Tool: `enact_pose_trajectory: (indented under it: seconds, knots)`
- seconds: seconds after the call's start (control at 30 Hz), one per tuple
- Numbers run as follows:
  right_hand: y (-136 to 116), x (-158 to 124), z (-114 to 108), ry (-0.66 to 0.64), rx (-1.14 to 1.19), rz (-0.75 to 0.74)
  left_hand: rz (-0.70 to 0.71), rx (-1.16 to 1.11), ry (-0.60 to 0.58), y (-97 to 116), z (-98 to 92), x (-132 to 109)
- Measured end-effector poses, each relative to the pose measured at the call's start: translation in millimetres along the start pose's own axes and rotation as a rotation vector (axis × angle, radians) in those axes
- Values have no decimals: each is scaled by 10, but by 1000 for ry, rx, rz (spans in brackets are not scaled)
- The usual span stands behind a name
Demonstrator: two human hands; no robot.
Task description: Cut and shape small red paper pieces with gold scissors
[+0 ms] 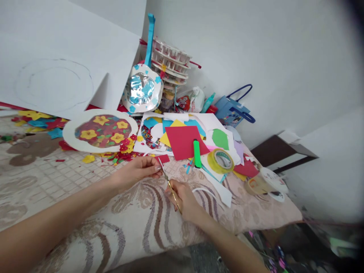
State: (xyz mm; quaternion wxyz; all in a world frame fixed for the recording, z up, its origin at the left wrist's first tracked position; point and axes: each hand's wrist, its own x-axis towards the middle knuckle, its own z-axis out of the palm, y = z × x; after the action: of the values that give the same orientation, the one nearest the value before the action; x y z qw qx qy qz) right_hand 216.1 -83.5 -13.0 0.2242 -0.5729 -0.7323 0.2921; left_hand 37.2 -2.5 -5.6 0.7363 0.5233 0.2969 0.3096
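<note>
My right hand (183, 199) grips a pair of scissors (167, 181) with gold-coloured handles, its blades pointing up and away from me. My left hand (146, 167) is closed in a pinch beside the blades, at a small piece of red paper (164, 158). The scissors' blades reach across this red piece; whether they cut into it I cannot make out. Just beyond both hands lie a large red paper square (182, 140) and a bright green cutter (196, 153).
A roll of yellowish tape (221, 160) and another tape roll (257, 184) lie to the right. White flower-decorated frame (69, 132) and paper scraps lie left. Behind stand a blue-handled decorated piece (129, 94), a stacked white tier (172, 57) and a blue bag (231, 110).
</note>
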Motion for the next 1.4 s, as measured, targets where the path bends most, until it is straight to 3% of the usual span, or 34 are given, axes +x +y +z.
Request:
enact_pose_trajectory:
  seconds: [1.03, 1.23, 1.4]
  knots:
    - [67, -98, -109, -158, 113, 39, -141, 36, -137, 96, -74, -33]
    - [109, -114, -165, -283, 302, 69, -168, 2, -133, 58, -96, -12]
    - [111, -110, -190, -252, 220, 47, -172, -12, -108, 63, -81, -29]
